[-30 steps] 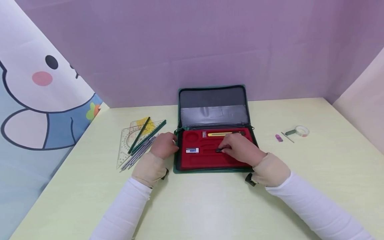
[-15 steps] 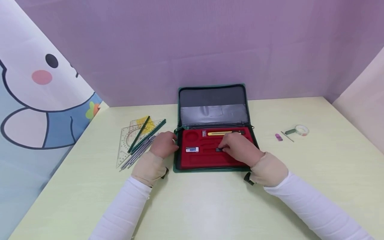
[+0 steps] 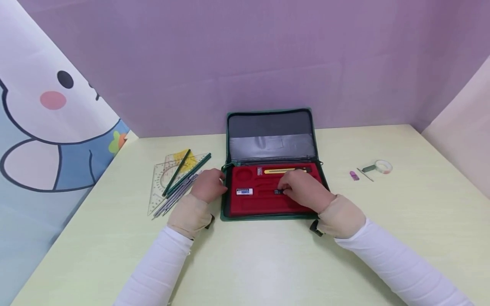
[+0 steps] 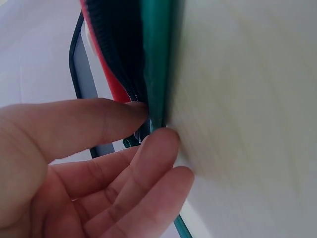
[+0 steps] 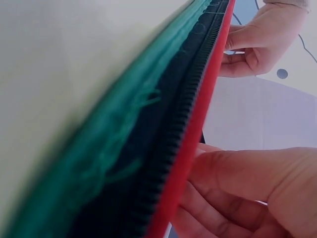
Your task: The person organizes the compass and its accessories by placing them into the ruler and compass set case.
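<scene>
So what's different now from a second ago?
Just a little: the right hand has swung slightly left at the wrist, its fingertips still at the small black piece. The left hand still pinches the edge of the green zip case. The sleeved eraser and yellow utility knife stayed put in the red tray.

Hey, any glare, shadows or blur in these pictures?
Head view: a soft pale sheen on the yellowish-green tabletop, shiny glare on the grey plastic lid pocket, faint shadows beside both white sleeves; left wrist view: dim, with the left hand fairly clear but the tabletop soft; right wrist view: the green fabric case edge blurred at lower left, black zipper teeth sharper midway.
</scene>
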Tool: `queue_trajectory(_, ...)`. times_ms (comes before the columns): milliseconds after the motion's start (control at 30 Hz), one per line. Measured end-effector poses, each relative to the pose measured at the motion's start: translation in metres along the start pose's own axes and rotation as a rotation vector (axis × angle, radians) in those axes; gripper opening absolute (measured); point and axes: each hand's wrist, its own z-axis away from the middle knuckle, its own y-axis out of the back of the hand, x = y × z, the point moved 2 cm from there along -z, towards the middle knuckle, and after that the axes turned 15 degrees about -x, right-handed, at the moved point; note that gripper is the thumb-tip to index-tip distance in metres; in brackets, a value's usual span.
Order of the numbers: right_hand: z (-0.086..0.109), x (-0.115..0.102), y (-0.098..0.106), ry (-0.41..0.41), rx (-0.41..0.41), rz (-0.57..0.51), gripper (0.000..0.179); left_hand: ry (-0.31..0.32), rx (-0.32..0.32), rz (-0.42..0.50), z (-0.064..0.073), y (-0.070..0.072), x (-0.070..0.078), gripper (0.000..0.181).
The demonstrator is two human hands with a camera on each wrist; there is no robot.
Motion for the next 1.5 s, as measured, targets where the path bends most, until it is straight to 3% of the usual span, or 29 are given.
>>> queue_trajectory(600,0.005,0.006,0.0,0.036,0.016,0.008,0.023,-0.008,0.008,0.004,0.0,-0.004,0.002,0.026)
queue_trajectory(833,0.016,0.016,0.012,0.007,0.061,0.001,0.025,-0.025,0.022,-0.009,0.0,-0.003,0.001,0.025)
queue_trajectory(1000,0.034,0.038,0.024,-0.004,0.091,0.019,0.018,-0.027,0.029,-0.017,-0.002,-0.003,-0.002,0.026)
queue_trajectory(1200,0.069,0.087,0.04,0.027,0.194,0.068,0.012,-0.021,0.017,-0.006,-0.001,-0.004,-0.003,0.027)
queue_trajectory(1300,0.086,0.113,0.046,-0.014,0.23,0.082,0.011,-0.015,0.012,-0.001,0.0,-0.003,-0.002,0.027)
queue_trajectory(1500,0.109,0.152,0.051,-0.16,0.219,0.077,0.014,-0.005,0.001,0.005,0.0,-0.001,-0.002,0.027)
